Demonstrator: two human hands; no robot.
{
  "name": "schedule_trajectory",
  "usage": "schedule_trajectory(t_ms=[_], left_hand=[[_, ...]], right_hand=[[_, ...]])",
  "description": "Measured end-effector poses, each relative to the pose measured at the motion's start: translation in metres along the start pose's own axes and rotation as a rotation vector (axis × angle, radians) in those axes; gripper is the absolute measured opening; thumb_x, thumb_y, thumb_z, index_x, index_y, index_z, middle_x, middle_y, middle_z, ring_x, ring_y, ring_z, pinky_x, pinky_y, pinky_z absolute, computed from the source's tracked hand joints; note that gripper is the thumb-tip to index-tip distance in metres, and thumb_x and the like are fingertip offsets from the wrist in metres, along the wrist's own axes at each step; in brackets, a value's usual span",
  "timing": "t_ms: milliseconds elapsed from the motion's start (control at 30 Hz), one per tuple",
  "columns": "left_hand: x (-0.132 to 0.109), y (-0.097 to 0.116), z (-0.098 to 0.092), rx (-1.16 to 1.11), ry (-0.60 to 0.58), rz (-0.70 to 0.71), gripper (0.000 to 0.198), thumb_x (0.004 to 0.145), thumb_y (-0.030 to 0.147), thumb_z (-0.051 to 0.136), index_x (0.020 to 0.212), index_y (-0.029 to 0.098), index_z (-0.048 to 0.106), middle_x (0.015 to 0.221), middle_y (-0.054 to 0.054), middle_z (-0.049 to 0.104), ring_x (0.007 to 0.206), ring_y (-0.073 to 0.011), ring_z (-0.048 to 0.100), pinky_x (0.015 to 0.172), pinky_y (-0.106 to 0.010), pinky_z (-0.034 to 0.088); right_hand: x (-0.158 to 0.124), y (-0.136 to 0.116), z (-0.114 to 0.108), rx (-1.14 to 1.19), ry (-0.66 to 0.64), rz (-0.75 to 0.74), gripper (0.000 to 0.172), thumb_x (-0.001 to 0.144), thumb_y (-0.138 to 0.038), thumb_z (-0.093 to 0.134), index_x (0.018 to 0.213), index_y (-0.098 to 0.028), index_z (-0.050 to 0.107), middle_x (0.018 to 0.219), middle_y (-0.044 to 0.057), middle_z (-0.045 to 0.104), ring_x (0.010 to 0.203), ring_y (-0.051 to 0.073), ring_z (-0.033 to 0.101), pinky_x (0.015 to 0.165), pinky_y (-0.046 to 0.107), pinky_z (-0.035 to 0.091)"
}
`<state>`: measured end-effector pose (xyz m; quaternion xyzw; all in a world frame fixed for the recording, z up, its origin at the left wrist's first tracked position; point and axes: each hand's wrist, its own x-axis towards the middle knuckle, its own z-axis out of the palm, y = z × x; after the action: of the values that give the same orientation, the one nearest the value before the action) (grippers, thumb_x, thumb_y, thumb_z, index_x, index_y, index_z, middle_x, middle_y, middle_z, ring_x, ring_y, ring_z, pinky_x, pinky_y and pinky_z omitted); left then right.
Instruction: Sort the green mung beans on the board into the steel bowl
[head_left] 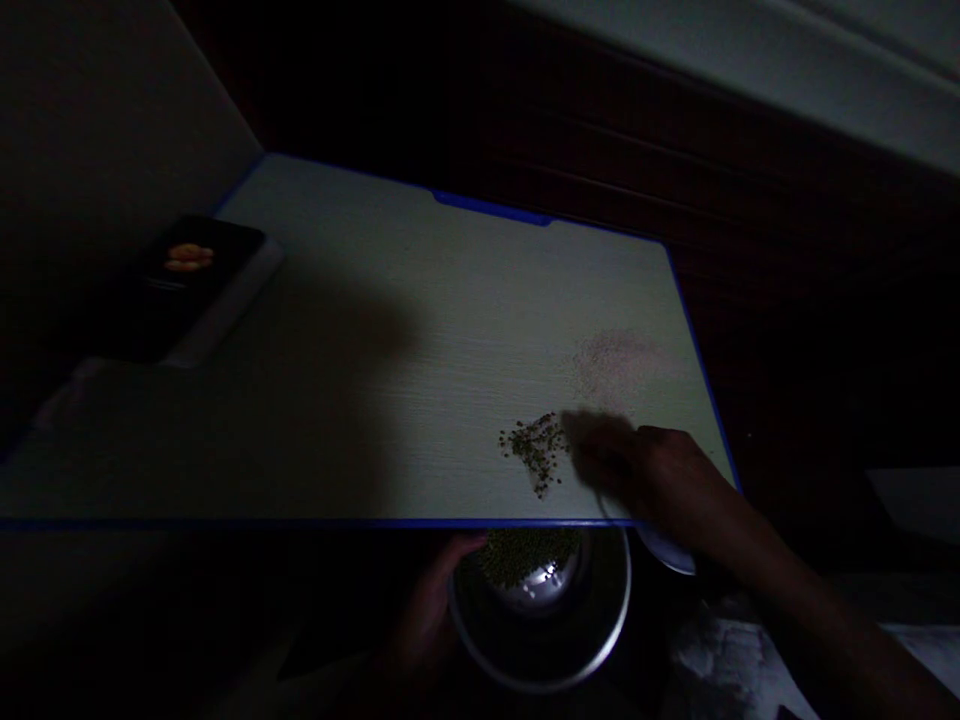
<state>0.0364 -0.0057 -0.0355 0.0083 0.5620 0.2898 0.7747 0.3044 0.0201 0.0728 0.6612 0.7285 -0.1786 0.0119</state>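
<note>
My left hand (pixel 442 590) grips the left rim of a round metal bowl (pixel 541 684), held just below the front edge of a pale board with blue edging (pixel 450 300). Small green grains (pixel 529 552) lie in the upper part of the bowl. My right hand (pixel 637 465) is low over the board's right front part, its fingers curled, dark and blurred; what they may hold is hidden. A small scatter of green grains (pixel 536 450) lies on the board just left of those fingers. Behind them is a patch of pale pinkish powder (pixel 615 365).
A dark box-like object with an orange picture (pixel 202 285) stands at the board's left side. Part of a pale round rim (pixel 667 552) shows under my right wrist. A wall (pixel 97 120) borders the left, and a crumpled pale thing (pixel 724 660) is at the lower right.
</note>
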Motion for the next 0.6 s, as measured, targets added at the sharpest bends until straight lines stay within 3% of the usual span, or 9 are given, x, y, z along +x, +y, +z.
schedule_trajectory(t_ms=[133, 233, 300, 467, 600], left_hand=[[-0.003, 0.012, 0.017, -0.025, 0.023, 0.006, 0.033, 0.069, 0.031, 0.08, 0.099, 0.018, 0.077, 0.099, -0.012, 0.078, 0.108, -0.0373, 0.07, 0.102, -0.05, 0.052], [-0.008, 0.022, 0.04, -0.042, 0.002, -0.006, 0.037, 0.071, 0.036, 0.079, 0.104, 0.018, 0.077, 0.1, -0.013, 0.078, 0.111, -0.0384, 0.069, 0.101, -0.05, 0.053], [-0.011, 0.024, 0.048, -0.046, -0.004, -0.019, 0.034, 0.072, 0.035, 0.079, 0.101, 0.018, 0.077, 0.098, -0.012, 0.078, 0.108, -0.0376, 0.07, 0.1, -0.05, 0.054], [-0.015, 0.018, 0.041, -0.082, -0.001, -0.094, 0.007, 0.076, 0.019, 0.074, 0.074, 0.015, 0.078, 0.078, -0.01, 0.077, 0.083, -0.0284, 0.075, 0.081, -0.036, 0.061], [-0.012, 0.011, 0.03, -0.186, -0.063, -0.182, 0.022, 0.084, 0.015, 0.067, 0.065, 0.011, 0.077, 0.078, -0.011, 0.077, 0.068, -0.0206, 0.072, 0.067, -0.026, 0.059]], right_hand=[[0.004, 0.001, 0.002, -0.003, -0.056, 0.023, 0.033, 0.098, -0.04, 0.059, 0.122, -0.019, 0.062, 0.115, 0.007, 0.068, 0.095, 0.016, 0.068, 0.085, 0.037, 0.059], [0.008, 0.004, 0.001, -0.004, -0.078, 0.034, 0.034, 0.097, -0.043, 0.06, 0.121, -0.02, 0.062, 0.122, 0.007, 0.066, 0.102, 0.017, 0.066, 0.088, 0.039, 0.058], [0.008, 0.004, 0.0, -0.006, -0.062, 0.021, 0.032, 0.097, -0.042, 0.059, 0.118, -0.019, 0.063, 0.115, 0.007, 0.068, 0.095, 0.016, 0.067, 0.084, 0.037, 0.058], [-0.014, -0.012, -0.006, 0.029, -0.009, -0.102, 0.025, 0.101, -0.033, 0.047, 0.111, -0.017, 0.063, 0.08, 0.004, 0.071, 0.066, 0.012, 0.064, 0.061, 0.026, 0.043], [-0.031, -0.025, -0.007, 0.053, -0.043, -0.219, 0.027, 0.101, -0.035, 0.046, 0.091, -0.022, 0.068, 0.075, 0.001, 0.071, 0.064, 0.011, 0.063, 0.061, 0.026, 0.04]])
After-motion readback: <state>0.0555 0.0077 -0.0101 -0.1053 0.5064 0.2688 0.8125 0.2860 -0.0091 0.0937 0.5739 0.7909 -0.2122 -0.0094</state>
